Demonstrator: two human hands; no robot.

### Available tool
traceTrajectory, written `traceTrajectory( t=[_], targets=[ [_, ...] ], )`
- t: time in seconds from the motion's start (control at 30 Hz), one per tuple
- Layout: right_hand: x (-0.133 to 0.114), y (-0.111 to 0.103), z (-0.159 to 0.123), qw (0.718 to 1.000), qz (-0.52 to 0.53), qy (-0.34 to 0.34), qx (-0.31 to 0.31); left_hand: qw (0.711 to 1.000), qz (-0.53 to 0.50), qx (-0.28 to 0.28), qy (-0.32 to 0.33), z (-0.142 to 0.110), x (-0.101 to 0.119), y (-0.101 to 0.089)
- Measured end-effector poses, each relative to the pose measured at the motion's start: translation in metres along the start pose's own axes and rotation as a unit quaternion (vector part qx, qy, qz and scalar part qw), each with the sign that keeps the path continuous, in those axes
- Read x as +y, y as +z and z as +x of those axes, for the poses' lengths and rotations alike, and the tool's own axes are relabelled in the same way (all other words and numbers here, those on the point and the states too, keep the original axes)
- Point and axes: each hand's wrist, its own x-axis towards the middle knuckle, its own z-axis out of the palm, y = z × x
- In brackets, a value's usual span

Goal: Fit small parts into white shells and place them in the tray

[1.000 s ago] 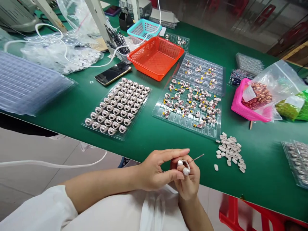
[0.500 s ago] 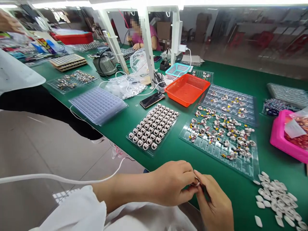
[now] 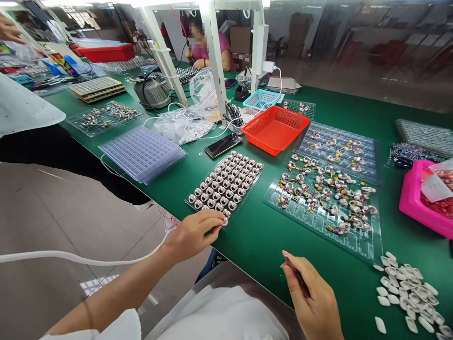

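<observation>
My left hand [image 3: 194, 234] is closed, thumb and fingertips pinching a pearly clip-on earphone shell [image 3: 225, 220] at the near corner of a clear tray [image 3: 244, 203]. Rows of similar shiny C-shaped shells fill that tray. Over the table's front edge, my right hand [image 3: 314, 295] is closed around a slim dark tool [image 3: 298, 274], which looks like tweezers, though most of it is hidden by the fingers. Small white caps [image 3: 406, 288] lie in a loose pile to the right of this hand.
Clear trays [image 3: 361, 236] hold earphone parts with yellow-tipped wires. Behind are a red basket [image 3: 274, 130], a blue basket [image 3: 262, 99] and a phone [image 3: 222, 145]. Stacked empty trays [image 3: 141, 151] lie left, a pink basket [image 3: 412, 198] right. A co-worker [image 3: 222, 52] sits across; another person's sleeve [image 3: 28, 106] is at left.
The view has tilted up and left. My hands, together on an earphone shell earlier, have parted; the left moved left with the shell to the tray corner. The right stays put with the tool.
</observation>
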Motion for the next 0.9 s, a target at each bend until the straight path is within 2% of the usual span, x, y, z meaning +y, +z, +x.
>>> traceTrajectory(
  t=[0.17, 0.3, 0.43, 0.57, 0.7, 0.8, 0.9],
  targets=[
    [-0.001, 0.007, 0.001, 0.999, 0.03, -0.022, -0.026, 0.993, 0.07, -0.07, 0.06, -0.002, -0.01, -0.002],
    [0.0, 0.009, 0.001, 0.999, 0.04, -0.032, -0.019, 0.983, 0.108, -0.123, 0.083, 0.006, -0.013, -0.013],
    [0.001, 0.008, 0.0, 0.998, 0.044, -0.031, -0.012, 0.973, 0.108, -0.178, 0.099, 0.015, -0.015, -0.027],
    [-0.001, 0.011, -0.005, 0.998, 0.057, -0.025, -0.003, 0.973, 0.086, -0.193, 0.092, 0.022, -0.012, -0.035],
    [-0.002, 0.019, -0.012, 0.996, 0.073, -0.005, 0.041, 0.983, 0.08, -0.148, 0.072, 0.023, -0.005, -0.031],
    [-0.003, 0.02, -0.014, 0.996, 0.071, -0.014, 0.06, 0.994, 0.061, -0.069, 0.052, 0.021, -0.003, -0.021],
    [-0.008, 0.015, -0.013, 0.997, 0.053, -0.04, 0.05, 0.999, 0.031, 0.005, 0.023, 0.018, -0.002, -0.006]
  ],
)
